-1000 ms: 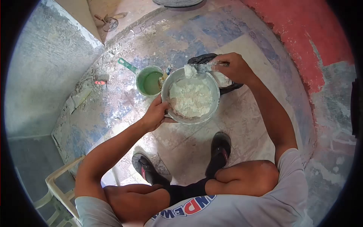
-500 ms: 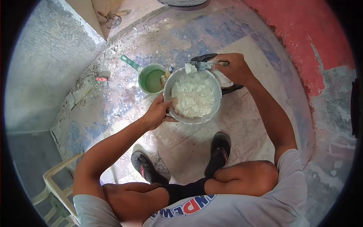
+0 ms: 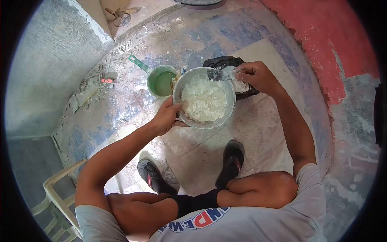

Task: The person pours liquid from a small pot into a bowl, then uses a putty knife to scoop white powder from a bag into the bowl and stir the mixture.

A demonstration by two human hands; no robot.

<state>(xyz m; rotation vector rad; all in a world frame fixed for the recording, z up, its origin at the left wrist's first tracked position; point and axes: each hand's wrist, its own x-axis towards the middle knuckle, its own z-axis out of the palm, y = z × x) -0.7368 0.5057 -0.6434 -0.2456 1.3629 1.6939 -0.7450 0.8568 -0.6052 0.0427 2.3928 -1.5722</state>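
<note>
My left hand (image 3: 166, 117) grips a round bowl (image 3: 231, 105) by its left rim, fingers closed around it. Inside lies lumpy white powder (image 3: 204, 99). In my closed right hand (image 3: 258, 76) is a putty knife (image 3: 219, 75), its smeared blade over the bowl's far right edge. Below that hand sits a black plastic bag (image 3: 219, 62) with white powder (image 3: 240, 86) in it, partly hidden by hand and bowl. Left of the bowl stands a green dipper (image 3: 151, 76) holding cloudy greenish liquid. A small tool end, hard to make out, shows between dipper and bowl.
A cream plastic chair (image 3: 54, 191) stands at the lower left, near my left elbow. Grey wall (image 3: 52, 60) rises on the left, red wall (image 3: 334, 36) on the right. A trowel (image 3: 113, 13) lies at the top left; a pink-red object (image 3: 107, 81) lies on the dusty floor.
The putty knife has moved down and right over the bowl, and the white lump on its blade is gone. The bowl has shifted slightly up and left.
</note>
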